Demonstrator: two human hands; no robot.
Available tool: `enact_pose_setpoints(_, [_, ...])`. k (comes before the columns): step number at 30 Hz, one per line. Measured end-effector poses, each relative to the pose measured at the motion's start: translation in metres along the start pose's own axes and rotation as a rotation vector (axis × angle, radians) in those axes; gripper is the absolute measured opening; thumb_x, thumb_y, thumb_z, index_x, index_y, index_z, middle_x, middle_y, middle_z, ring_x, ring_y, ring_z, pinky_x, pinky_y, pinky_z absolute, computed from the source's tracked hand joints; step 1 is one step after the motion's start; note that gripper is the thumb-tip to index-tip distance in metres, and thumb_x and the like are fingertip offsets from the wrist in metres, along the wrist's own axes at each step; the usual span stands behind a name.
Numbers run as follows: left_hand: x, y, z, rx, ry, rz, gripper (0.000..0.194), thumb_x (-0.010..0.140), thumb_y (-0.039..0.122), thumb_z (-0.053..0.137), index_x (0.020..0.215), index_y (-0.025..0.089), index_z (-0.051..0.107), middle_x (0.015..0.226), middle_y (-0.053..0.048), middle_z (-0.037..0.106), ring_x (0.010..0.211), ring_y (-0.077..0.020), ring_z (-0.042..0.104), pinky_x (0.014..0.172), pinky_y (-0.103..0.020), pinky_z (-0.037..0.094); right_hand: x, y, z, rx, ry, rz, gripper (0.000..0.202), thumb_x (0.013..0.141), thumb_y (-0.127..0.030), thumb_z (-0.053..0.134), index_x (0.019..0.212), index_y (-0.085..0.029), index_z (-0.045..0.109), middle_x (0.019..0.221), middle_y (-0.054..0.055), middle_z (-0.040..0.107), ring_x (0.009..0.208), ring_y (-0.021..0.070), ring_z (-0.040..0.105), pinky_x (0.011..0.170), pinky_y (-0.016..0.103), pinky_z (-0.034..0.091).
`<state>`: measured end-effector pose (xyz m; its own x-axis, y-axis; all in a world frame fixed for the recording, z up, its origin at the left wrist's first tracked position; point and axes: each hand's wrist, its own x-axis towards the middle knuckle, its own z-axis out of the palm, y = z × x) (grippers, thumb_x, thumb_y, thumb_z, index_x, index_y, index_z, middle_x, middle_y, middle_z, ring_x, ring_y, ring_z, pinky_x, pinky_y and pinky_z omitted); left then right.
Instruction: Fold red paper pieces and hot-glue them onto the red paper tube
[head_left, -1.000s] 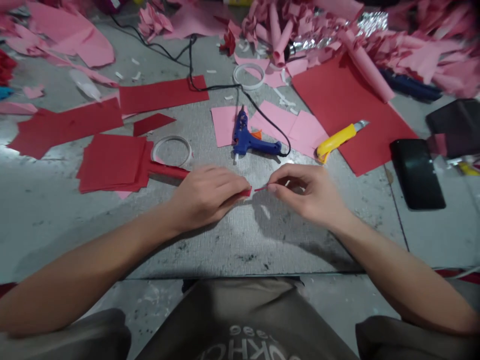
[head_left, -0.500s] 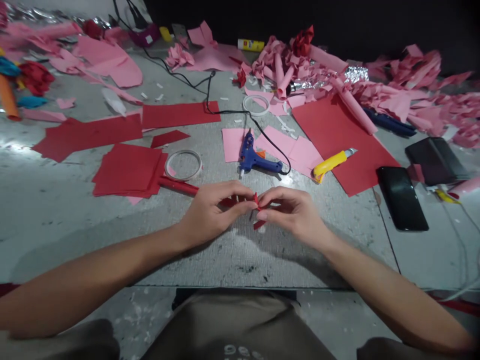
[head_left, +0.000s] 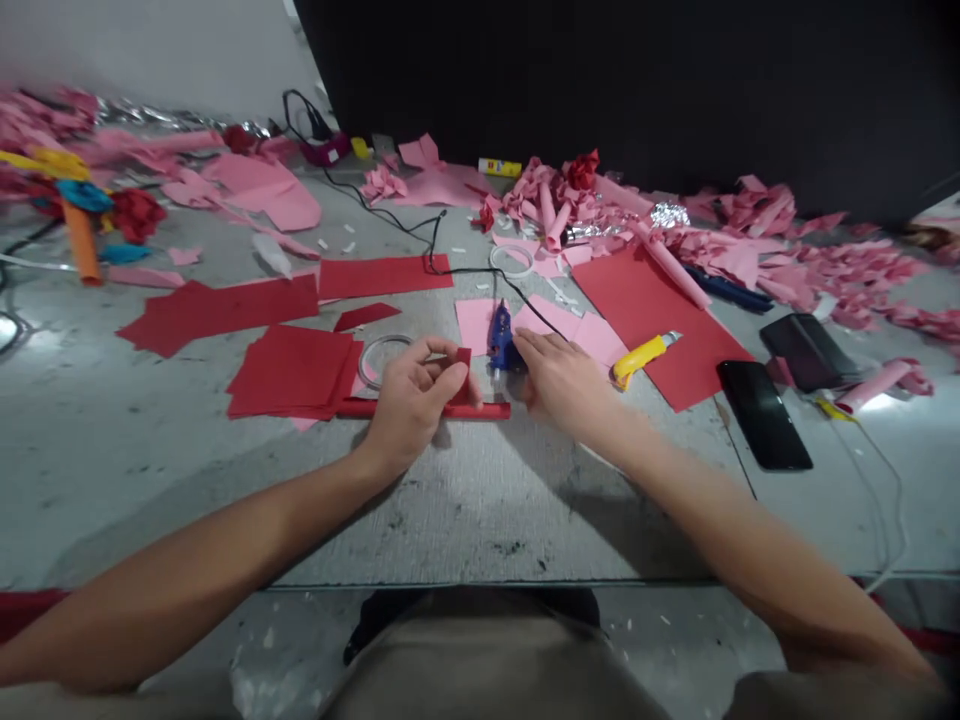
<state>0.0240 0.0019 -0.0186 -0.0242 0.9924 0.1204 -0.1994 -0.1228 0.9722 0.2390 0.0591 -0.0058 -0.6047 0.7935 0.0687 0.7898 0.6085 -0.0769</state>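
Note:
My left hand [head_left: 416,395] is closed, with a small red paper strip [head_left: 463,358] pinched between thumb and fingers. Below it a rolled red paper tube [head_left: 491,411] lies on the table, partly hidden by that hand. My right hand [head_left: 566,385] is wrapped over the handle of a blue hot glue gun [head_left: 500,340], which lies with its nozzle pointing away from me. The handle is hidden under the fingers. A roll of tape [head_left: 367,365] sits just behind my left hand, next to a stack of red paper squares [head_left: 289,370].
A yellow box cutter [head_left: 641,360] rests with its blade out on a red sheet [head_left: 637,290]. A phone [head_left: 765,415] and a black box-shaped object [head_left: 806,350] lie at right. Crumpled pink paper [head_left: 810,265] lines the back. The glue gun's black cord [head_left: 472,270] crosses the table.
My hands have parted. The right one has let go of the small red piece and moved onto the glue gun; the left keeps a red strip. The view has tilted up.

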Motion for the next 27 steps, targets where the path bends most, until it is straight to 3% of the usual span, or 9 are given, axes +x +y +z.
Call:
enact_pose_setpoints(4, [0.0, 0.002, 0.001, 0.006, -0.024, -0.016, 0.023, 0.098, 0.038, 0.07, 0.101, 0.022, 0.053, 0.067, 0.003, 0.069, 0.055, -0.0112, 0.061, 0.059, -0.025, 0.051, 0.033, 0.002, 0.003, -0.073, -0.041, 0.086, 0.038, 0.089, -0.008, 0.057, 0.126, -0.006, 0.066, 0.125, 0.025, 0.071, 0.112, 0.0366, 0.066, 0.095, 0.045, 0.052])
enact_pose_setpoints(8, [-0.002, 0.004, 0.003, 0.01, -0.038, -0.033, 0.023, 0.102, 0.041, 0.064, 0.104, 0.024, 0.048, 0.066, 0.006, 0.066, 0.047, -0.0083, 0.049, 0.05, -0.022, 0.037, 0.041, 0.012, -0.003, -0.045, 0.002, 0.093, 0.035, 0.086, -0.009, 0.063, 0.121, -0.009, 0.067, 0.126, 0.023, 0.067, 0.103, 0.0317, 0.067, 0.087, 0.038, 0.05])
enact_pose_setpoints(12, [-0.002, 0.002, 0.004, 0.017, -0.031, -0.036, 0.02, 0.107, 0.042, 0.059, 0.109, 0.026, 0.047, 0.064, 0.008, 0.061, 0.048, -0.0079, 0.044, 0.05, -0.021, 0.033, 0.023, 0.022, -0.016, 0.037, 0.127, 0.098, 0.026, 0.091, -0.017, 0.065, 0.117, -0.015, 0.065, 0.119, 0.016, 0.067, 0.097, 0.0277, 0.067, 0.079, 0.035, 0.049])
enact_pose_setpoints(14, [-0.002, -0.001, 0.005, 0.022, -0.037, -0.035, 0.021, 0.108, 0.044, 0.059, 0.108, 0.024, 0.05, 0.065, 0.007, 0.061, 0.051, -0.0081, 0.043, 0.051, -0.022, 0.033, 0.007, 0.023, -0.02, 0.133, 0.246, 0.116, 0.011, 0.1, -0.029, 0.062, 0.104, -0.019, 0.062, 0.101, 0.009, 0.066, 0.089, 0.0246, 0.065, 0.075, 0.033, 0.048])
enact_pose_setpoints(16, [-0.001, -0.003, 0.005, 0.033, -0.054, -0.034, 0.026, 0.108, 0.047, 0.058, 0.102, 0.022, 0.054, 0.067, 0.003, 0.064, 0.052, -0.0085, 0.043, 0.052, -0.023, 0.034, -0.011, 0.024, -0.021, 0.342, 0.442, 0.187, 0.022, 0.103, -0.039, 0.062, 0.089, -0.022, 0.056, 0.081, 0.001, 0.06, 0.075, 0.0211, 0.06, 0.067, 0.031, 0.045])
enact_pose_setpoints(20, [-0.004, -0.006, 0.002, 0.103, -0.082, -0.033, 0.035, 0.109, 0.05, 0.058, 0.092, 0.019, 0.063, 0.076, -0.002, 0.068, 0.056, -0.0092, 0.046, 0.056, -0.026, 0.038, -0.035, 0.028, -0.011, 0.564, 0.443, 0.219, 0.02, 0.1, -0.039, 0.064, 0.088, -0.023, 0.06, 0.072, -0.002, 0.059, 0.064, 0.018, 0.055, 0.061, 0.03, 0.042])
enact_pose_setpoints(23, [-0.008, -0.004, -0.002, 0.275, -0.038, 0.086, 0.032, 0.11, 0.046, 0.057, 0.098, 0.019, 0.069, 0.082, -0.001, 0.067, 0.068, -0.0118, 0.057, 0.065, -0.027, 0.045, -0.04, 0.035, 0.0, 0.445, 0.382, 0.143, 0.009, 0.093, -0.03, 0.066, 0.096, -0.021, 0.065, 0.079, 0.002, 0.066, 0.068, 0.0194, 0.06, 0.063, 0.031, 0.041])
enact_pose_setpoints(25, [-0.008, -0.002, -0.007, 0.44, 0.007, 0.242, 0.025, 0.111, 0.04, 0.057, 0.105, 0.02, 0.07, 0.082, 0.0, 0.066, 0.076, -0.0137, 0.062, 0.072, -0.028, 0.049, -0.04, 0.038, 0.007, 0.334, 0.341, 0.082, 0.009, 0.091, -0.027, 0.064, 0.099, -0.021, 0.065, 0.085, 0.004, 0.07, 0.072, 0.0212, 0.063, 0.064, 0.032, 0.04])
enact_pose_setpoints(27, [-0.003, 0.0, -0.011, 0.651, -0.038, 0.441, 0.016, 0.109, 0.031, 0.061, 0.115, 0.019, 0.07, 0.087, -0.001, 0.069, 0.08, -0.0151, 0.065, 0.076, -0.029, 0.05, -0.039, 0.038, 0.012, 0.272, 0.308, 0.052, 0.009, 0.091, -0.026, 0.062, 0.099, -0.021, 0.063, 0.087, 0.006, 0.07, 0.074, 0.0226, 0.064, 0.064, 0.033, 0.038])
